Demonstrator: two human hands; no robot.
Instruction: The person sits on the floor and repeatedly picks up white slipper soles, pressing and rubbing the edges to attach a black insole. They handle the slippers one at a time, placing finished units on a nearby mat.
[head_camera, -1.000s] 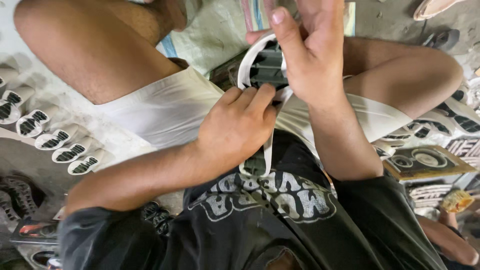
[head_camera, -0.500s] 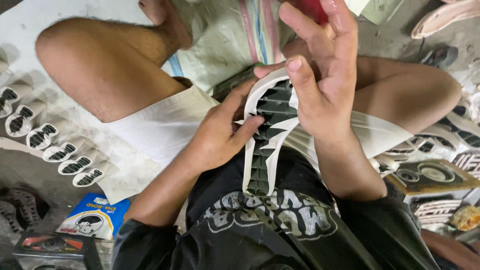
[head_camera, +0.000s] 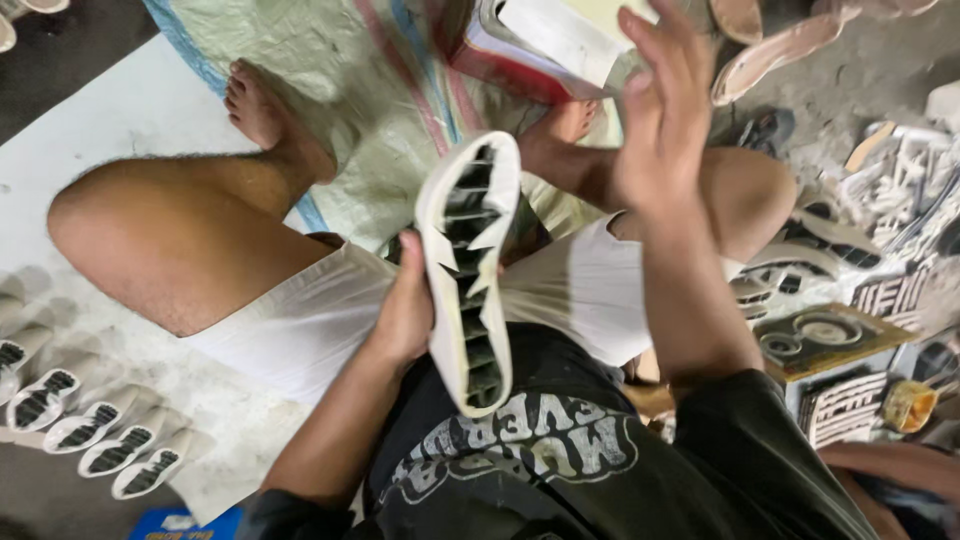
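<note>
My left hand (head_camera: 405, 315) sits behind the white shoe sole (head_camera: 468, 275), so its fingers are hidden from me and only the thumb side shows. My right hand (head_camera: 665, 125) is blurred, its fingertips smeared against the floor. The boxes (head_camera: 545, 45) above it are cut off by the top edge. A row of soles (head_camera: 95, 440) at the left runs out of the picture. The clutter (head_camera: 880, 290) on my right is too jumbled to tell apart.
</note>
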